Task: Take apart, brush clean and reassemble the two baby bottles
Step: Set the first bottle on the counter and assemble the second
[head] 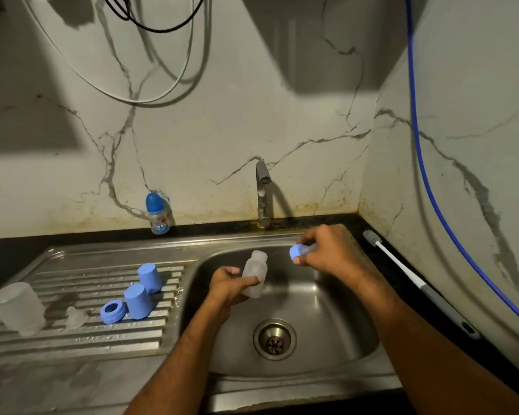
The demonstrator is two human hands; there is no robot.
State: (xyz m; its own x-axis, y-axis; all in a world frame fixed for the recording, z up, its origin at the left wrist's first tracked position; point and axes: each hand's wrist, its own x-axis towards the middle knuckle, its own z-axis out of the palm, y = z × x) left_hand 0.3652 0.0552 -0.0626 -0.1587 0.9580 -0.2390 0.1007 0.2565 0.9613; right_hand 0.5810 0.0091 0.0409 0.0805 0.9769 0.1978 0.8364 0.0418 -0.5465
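over the sink (327, 298), the left hand (231, 284) grips a bare bottle (254, 277); the right hand (322, 250) pinches its blue collar (297, 252), just off. on the left drainboard (72, 339) lie two caps (143, 290), a ring (111, 312), another body (17, 308). the brush (402, 271) lies untouched looking; scrubbing and reassembly probably remain.

Two bare forearms reach in from the bottom edge, uncovered as far up as they show; no sleeve edge can be made out. Fine dark hair runs along both forearms. Left hand (232, 283) and right hand (324, 250) are both bare, with short, trimmed nails on the thumbs. Rest of the person falls outside the view.
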